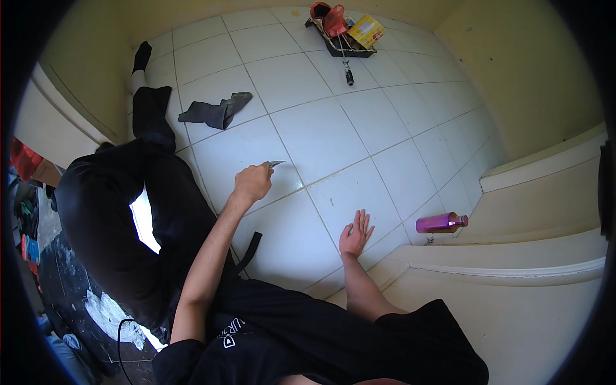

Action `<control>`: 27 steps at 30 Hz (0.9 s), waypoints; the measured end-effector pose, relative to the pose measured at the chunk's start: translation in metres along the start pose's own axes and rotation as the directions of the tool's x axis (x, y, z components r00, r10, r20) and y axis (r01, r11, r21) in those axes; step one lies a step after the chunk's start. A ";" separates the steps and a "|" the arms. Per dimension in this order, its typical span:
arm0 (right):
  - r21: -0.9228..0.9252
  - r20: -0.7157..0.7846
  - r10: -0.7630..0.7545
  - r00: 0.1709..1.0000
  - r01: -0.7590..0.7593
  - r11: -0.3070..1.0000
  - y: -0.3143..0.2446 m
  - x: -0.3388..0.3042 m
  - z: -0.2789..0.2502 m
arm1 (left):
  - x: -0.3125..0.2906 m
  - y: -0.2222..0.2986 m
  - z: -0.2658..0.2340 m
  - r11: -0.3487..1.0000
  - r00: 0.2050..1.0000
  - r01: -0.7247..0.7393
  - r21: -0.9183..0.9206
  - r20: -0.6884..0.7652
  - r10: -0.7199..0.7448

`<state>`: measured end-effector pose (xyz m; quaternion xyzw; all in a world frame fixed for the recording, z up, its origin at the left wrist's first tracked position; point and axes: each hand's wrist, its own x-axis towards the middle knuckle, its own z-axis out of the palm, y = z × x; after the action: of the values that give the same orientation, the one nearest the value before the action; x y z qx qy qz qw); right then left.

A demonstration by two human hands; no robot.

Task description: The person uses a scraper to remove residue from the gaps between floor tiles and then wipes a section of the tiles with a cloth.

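The left hand (252, 184) is clenched on a blade (276, 163), which points outward over the tiles (359, 192); contact I cannot tell. It seems light, stiff and probably sharp, so the safe hold is the end inside the fist. The right hand (356, 237) rests spread on the glossy, square tiles, apparently grasping nothing. The grey cloth (212, 115) looks soft.

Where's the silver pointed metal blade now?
In the head view, just left of centre, the blade juts from the left hand over the white floor tiles.
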<state>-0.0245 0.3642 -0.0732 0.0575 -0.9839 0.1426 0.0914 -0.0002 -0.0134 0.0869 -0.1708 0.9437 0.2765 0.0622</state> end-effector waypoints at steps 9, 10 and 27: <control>0.007 -0.009 -0.006 1.000 0.006 1.000 0.001 0.000 0.001 | 0.018 -0.060 0.053 0.992 0.989 0.123 -0.020 0.088 -0.121; 0.006 -0.009 -0.007 1.000 0.007 1.000 0.002 0.000 0.001 | 0.020 -0.066 0.057 0.988 0.984 0.148 -0.036 0.111 -0.143; -0.002 0.006 0.002 1.000 -0.002 1.000 0.001 0.000 0.000 | 0.021 -0.087 0.060 0.952 0.944 0.304 -0.032 0.145 -0.297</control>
<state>-0.0244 0.3649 -0.0737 0.0571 -0.9843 0.1417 0.0883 0.0124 -0.0557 -0.0120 -0.2948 0.8921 0.3005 0.1641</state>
